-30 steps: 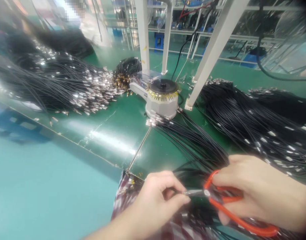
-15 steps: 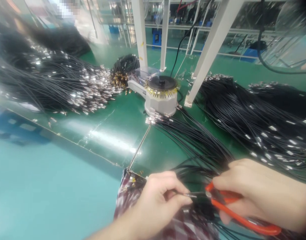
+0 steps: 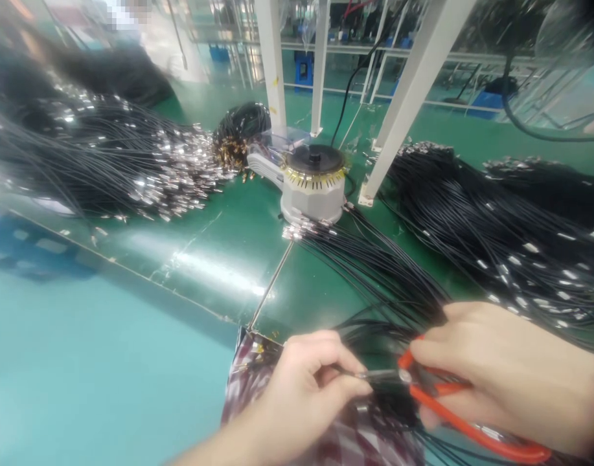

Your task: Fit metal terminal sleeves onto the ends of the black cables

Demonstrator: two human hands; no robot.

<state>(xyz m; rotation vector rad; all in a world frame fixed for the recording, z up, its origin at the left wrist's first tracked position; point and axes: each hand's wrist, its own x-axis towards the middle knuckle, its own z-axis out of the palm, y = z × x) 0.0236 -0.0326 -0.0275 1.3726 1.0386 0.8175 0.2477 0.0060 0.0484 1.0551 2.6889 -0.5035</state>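
Observation:
My left hand (image 3: 316,375) is at the lower middle, thumb and forefinger pinched around the end of a thin black cable (image 3: 344,370). In my right hand (image 3: 495,362), at the lower right, is a pair of red-handled scissors (image 3: 471,421), with fingers inside the loops. Pointing left, the scissors' blades (image 3: 381,375) reach the cable end at my left fingertips. Whether they touch or cut it is too blurred to tell. Beneath both hands lies a red-and-white checked cloth (image 3: 248,388), with more black cables over it.
A round grey machine with a black top (image 3: 313,188) stands mid-table, a cable bundle (image 3: 374,265) beside it. Large cable piles lie left (image 3: 107,155) and right (image 3: 452,200). White posts (image 3: 408,110) rise from the green table (image 3: 204,259).
My right hand has shifted slightly, and the scissors' blades now show more clearly up against my left fingertips. The left hand has barely moved.

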